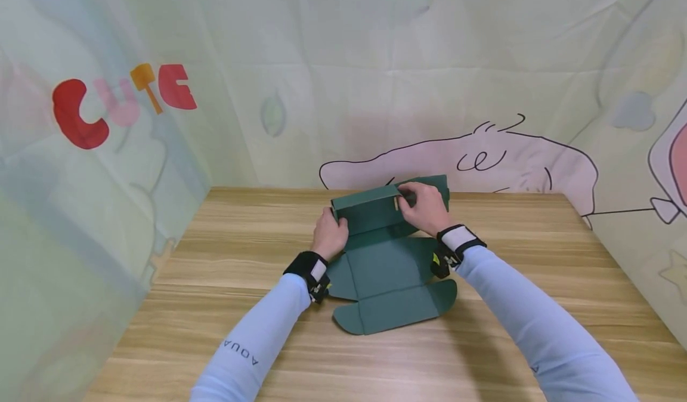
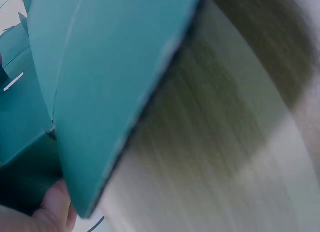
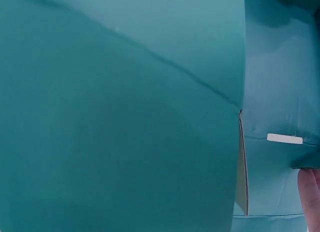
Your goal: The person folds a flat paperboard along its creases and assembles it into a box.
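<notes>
A dark green cardboard box (image 1: pixel 389 265), partly folded, lies on the table with its lid panel and rounded flaps spread toward me. Its far wall stands raised. At that wall's left end, my left hand (image 1: pixel 330 235) pinches the cardboard between thumb and fingers. My right hand (image 1: pixel 426 209) grips the right end, its fingers bent over the top edge by a side flap (image 1: pixel 437 186). In the right wrist view, fingertips (image 3: pixel 310 197) meet the edge of a small flap, near a pale slot (image 3: pixel 285 138). A large green flap (image 2: pixel 110 92) crosses the left wrist view, above the left hand's fingers.
The wood-grain table (image 1: pixel 241 259) extends around the box on all sides. Behind it hangs a pale printed cloth (image 1: pixel 343 92), which also covers the left and right sides. Both wrists wear black straps with small cameras.
</notes>
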### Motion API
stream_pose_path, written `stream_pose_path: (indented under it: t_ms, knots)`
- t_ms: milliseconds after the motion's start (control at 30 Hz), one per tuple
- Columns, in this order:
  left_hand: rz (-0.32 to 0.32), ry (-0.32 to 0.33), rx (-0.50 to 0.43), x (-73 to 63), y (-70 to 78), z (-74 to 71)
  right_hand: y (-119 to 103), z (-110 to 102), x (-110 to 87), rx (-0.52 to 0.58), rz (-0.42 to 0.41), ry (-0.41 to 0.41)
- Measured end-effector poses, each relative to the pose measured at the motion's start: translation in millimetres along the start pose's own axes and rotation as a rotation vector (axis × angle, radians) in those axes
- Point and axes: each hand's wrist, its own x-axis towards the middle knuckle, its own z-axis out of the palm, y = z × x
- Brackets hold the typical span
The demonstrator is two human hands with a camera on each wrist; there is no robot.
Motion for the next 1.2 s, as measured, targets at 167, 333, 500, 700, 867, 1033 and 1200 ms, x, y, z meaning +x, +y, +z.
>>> stream_pose_path:
  t_ms: [167,333,500,700,867,1033,1200]
  knots:
    - [-0.003,0.002,0.003,0.7,-1.6,1.1,0,2,-0.6,0.07,0.029,-0.013]
    - [-0.003,0.02,0.03,1.3,-1.8,2.3,0,5,-1.0,0.124,0.067,-0.018]
    - [-0.006,0.017,0.025,-0.4,-0.9,3.0,0,6,-2.1,0.163,0.095,-0.013]
    - [-0.007,0.011,0.016,-2.0,-0.5,3.6,0,8,-2.4,0.2,0.136,-0.024]
    - [-0.009,0.008,0.012,-1.3,-1.9,4.6,0,9,-1.9,0.189,0.133,-0.033]
    - [-0.012,0.012,0.005,-0.5,-3.1,3.3,-3,3,-4.8,0.208,0.113,-0.042]
    - [-0.014,0.016,-0.001,0.0,-1.7,0.9,-2,-9,-8.6,0.257,0.172,0.002]
